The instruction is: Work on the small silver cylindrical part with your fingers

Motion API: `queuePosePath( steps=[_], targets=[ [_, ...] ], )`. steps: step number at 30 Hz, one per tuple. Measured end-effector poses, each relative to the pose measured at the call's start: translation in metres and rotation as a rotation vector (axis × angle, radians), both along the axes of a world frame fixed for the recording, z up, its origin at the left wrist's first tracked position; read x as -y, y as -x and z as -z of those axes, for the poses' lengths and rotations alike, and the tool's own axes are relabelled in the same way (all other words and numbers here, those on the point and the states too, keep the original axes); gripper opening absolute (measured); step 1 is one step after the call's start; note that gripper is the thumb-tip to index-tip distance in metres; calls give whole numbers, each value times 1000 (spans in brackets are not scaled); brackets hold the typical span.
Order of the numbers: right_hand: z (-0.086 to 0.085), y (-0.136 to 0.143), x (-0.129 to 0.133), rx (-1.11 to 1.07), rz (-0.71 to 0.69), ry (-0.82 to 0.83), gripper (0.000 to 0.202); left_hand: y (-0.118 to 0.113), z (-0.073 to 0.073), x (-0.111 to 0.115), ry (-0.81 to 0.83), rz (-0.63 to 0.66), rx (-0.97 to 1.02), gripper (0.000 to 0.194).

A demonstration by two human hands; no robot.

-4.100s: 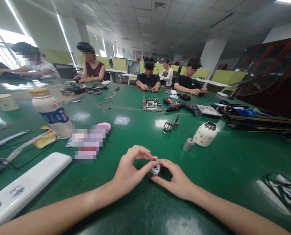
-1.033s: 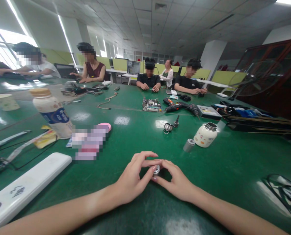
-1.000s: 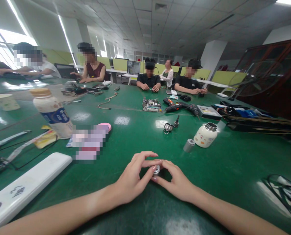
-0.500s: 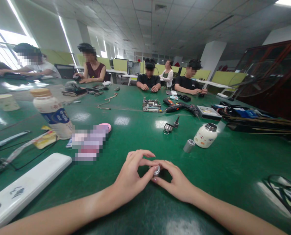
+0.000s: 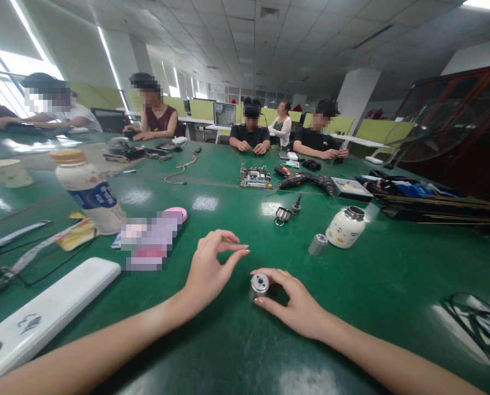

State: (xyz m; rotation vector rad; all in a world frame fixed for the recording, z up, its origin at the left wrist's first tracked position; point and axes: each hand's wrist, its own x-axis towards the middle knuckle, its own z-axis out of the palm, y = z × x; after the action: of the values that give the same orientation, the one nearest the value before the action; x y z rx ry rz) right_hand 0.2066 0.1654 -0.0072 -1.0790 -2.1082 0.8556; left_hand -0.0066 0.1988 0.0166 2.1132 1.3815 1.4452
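Note:
A small silver metal cylinder [image 5: 260, 284] with a dark hole in the middle of its top stands upright on the green table. My right hand [image 5: 296, 302] grips it from the right between thumb and fingers. Up and to the left of it, apart from the cylinder, my left hand [image 5: 212, 263] hovers with thumb and forefinger pinched together; whatever is between the tips is too small to make out. A second, similar metal cylinder [image 5: 317, 244] stands beside a cream flask [image 5: 346, 227] without a lid. Behind them lie a metal part with a wire loop [image 5: 283, 215] and a dark small fitting [image 5: 296, 204].
To the left are a white bar-shaped case [image 5: 63, 307], a bottle [image 5: 89, 192] and a blurred pink-purple item [image 5: 158, 238]. Farther off lie a circuit board [image 5: 255, 176] and power drills [image 5: 304, 181]. Black cables [image 5: 479, 323] sit at right. Several people sit across the table.
My left hand has come off the cylinder and moved up and left, its thumb and forefinger together. My right hand stays around the cylinder, whose top now shows fully.

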Motion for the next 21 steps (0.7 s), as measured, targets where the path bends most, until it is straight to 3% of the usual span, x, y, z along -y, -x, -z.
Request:
queuePosePath(
  steps=[3,6,13,18,21],
  targets=[
    [-2,0,1,0,4,14,41,12,11,-19,137,-18,-120,17],
    [-3,0,1,-2,5,14,42,18,20,-29,220,16,-197,6],
    [-4,0,1,-2,2,23,41,19,25,-31,145,-15,-244,7],
    [-6,1,2,-4,-1,24,40,13,18,-22,23,0,-35,12],
    [-5,1,2,-6,-7,12,40,1,8,-4,-7,95,153,17]
  ],
)
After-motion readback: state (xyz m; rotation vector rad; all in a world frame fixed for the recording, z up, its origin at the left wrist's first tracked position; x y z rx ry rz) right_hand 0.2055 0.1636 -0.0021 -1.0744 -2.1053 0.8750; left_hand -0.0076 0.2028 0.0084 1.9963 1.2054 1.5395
